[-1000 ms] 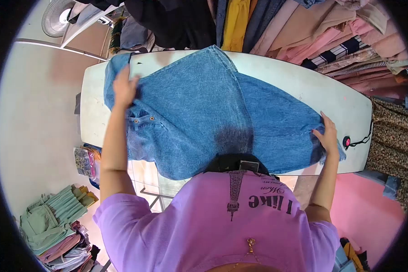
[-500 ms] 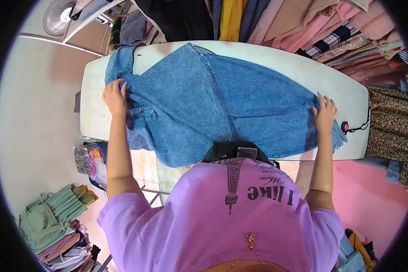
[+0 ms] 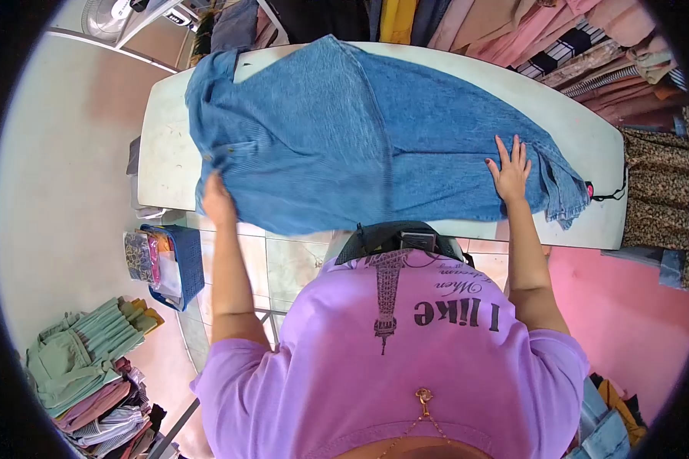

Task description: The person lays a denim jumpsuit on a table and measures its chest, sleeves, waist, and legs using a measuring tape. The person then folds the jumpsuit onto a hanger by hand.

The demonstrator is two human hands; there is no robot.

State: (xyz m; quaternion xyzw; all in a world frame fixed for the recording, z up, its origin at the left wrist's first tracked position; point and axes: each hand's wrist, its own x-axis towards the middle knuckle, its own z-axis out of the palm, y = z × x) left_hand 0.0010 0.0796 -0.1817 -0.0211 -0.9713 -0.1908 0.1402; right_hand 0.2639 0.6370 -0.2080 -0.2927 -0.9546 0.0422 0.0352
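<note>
A long blue denim dress point(image 3: 306, 145) lies spread across a white board-like table point(image 3: 164, 153). Small buttons show near its left end, and a sleeve point(image 3: 210, 76) sticks out at the far left corner. My left hand point(image 3: 219, 203) is closed on the near edge of the dress at the left, a little blurred by motion. On the narrower right part, my right hand point(image 3: 511, 174) lies flat with its fingers spread. Beyond it, the dress's gathered end point(image 3: 566, 191) is bunched near the right side of the table.
A black cord point(image 3: 611, 195) with a pinkish-red piece lies at the table's right end. Hanging clothes point(image 3: 505, 38) line the far side. A blue basket point(image 3: 182, 264) stands below the left end, and folded clothes point(image 3: 92, 359) are stacked lower left. A fan point(image 3: 103, 19) is at upper left.
My left hand has come from the upper left part of the dress to its near edge. My right hand has shifted left and flattened on the fabric. The left part looks smoother.
</note>
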